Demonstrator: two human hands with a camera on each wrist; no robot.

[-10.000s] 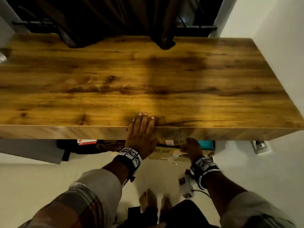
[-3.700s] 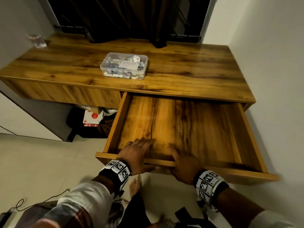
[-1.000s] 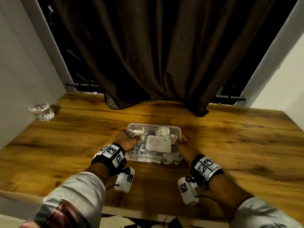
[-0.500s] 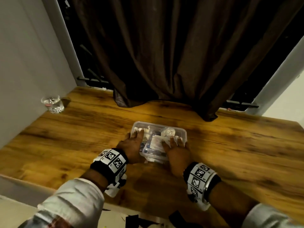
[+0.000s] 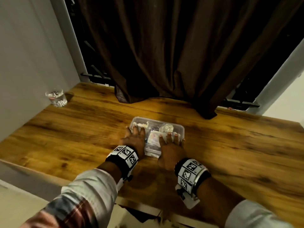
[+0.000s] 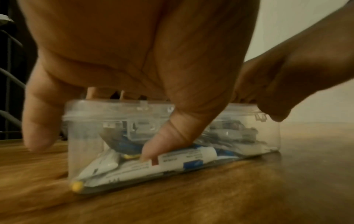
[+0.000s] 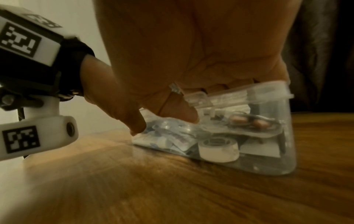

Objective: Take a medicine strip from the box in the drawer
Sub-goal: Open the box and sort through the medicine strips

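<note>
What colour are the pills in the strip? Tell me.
Pinkish-orange pills in a silvery strip, best seen in the right wrist view.

A home room, likely a bedroom or study; a wood-grain desk fills an alcove between plain walls; behind it hangs a brown curtain; at the desk's far-left corner stands a drinking glass.

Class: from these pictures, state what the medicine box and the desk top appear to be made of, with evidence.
Medicine box: clear, glossy plastic, probably; its contents show through the walls and its lid has moulded clips. Desk top: brown wood grain, smooth; whether solid wood or laminate cannot be told.
</note>
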